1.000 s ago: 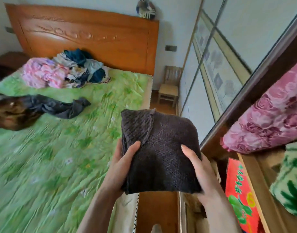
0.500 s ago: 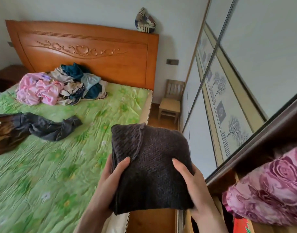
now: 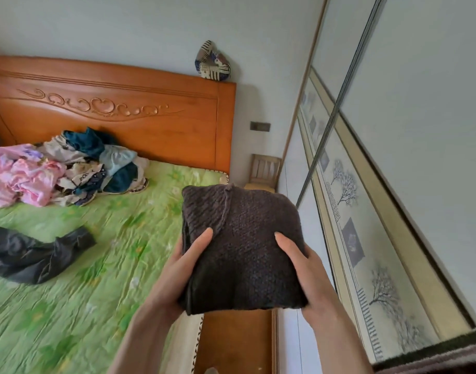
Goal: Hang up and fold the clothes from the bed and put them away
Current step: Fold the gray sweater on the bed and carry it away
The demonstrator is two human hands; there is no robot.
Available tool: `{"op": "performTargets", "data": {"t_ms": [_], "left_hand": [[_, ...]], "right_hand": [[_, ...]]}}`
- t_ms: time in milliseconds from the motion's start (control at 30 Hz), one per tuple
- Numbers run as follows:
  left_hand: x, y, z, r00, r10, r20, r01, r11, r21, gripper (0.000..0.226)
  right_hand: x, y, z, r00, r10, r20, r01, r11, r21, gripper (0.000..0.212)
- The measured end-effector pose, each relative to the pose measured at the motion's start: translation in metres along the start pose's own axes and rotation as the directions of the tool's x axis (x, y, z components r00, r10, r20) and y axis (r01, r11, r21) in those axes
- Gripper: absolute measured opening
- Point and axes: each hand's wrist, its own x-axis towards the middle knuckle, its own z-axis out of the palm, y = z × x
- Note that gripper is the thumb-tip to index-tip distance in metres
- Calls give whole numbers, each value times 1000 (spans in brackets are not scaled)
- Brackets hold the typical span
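A folded dark brown knitted sweater [image 3: 242,247] is held in front of me, over the gap between bed and wardrobe. My left hand [image 3: 183,268] grips its left side with the thumb on top. Its right side rests in my right hand [image 3: 304,271], thumb also on top. On the green sheet of the bed [image 3: 69,292] lies a heap of pink, teal and white clothes [image 3: 67,168] by the headboard, and a dark grey garment [image 3: 34,255] at the left.
Sliding wardrobe doors [image 3: 379,184] with tree prints run along the right. A wooden headboard [image 3: 118,112] carries a patterned object [image 3: 212,62] on its top corner. A small wooden chair [image 3: 264,171] stands beyond the bed. Wooden floor [image 3: 237,344] shows below the sweater.
My view has tilted upward: the open wardrobe shelf with the pink floral blanket has dropped out of sight. Both hands keep the same hold on the sweater.
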Motion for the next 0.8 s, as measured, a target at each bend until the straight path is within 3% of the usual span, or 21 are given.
{"op": "performTargets", "data": {"t_ms": [233, 500, 667, 733, 800], "left_hand": [[121, 55, 16, 1000, 12, -1, -12, 1000, 23, 107], [221, 74, 50, 999, -53, 4, 53, 999, -8, 92], [283, 89, 67, 1000, -15, -2, 14, 999, -40, 67], [307, 94, 71, 1000, -6, -18, 5, 999, -44, 72], [329, 100, 74, 1000, 2, -8, -2, 998, -68, 80]], "right_hand": [[110, -53, 21, 999, -35, -35, 35, 999, 22, 81], [202, -87, -1, 999, -13, -33, 15, 998, 60, 65], [268, -113, -6, 1000, 1, 4, -1, 1000, -8, 67], [291, -123, -8, 1000, -2, 8, 3, 998, -61, 65], [310, -129, -10, 990, -129, -57, 118, 980, -159, 51]]}}
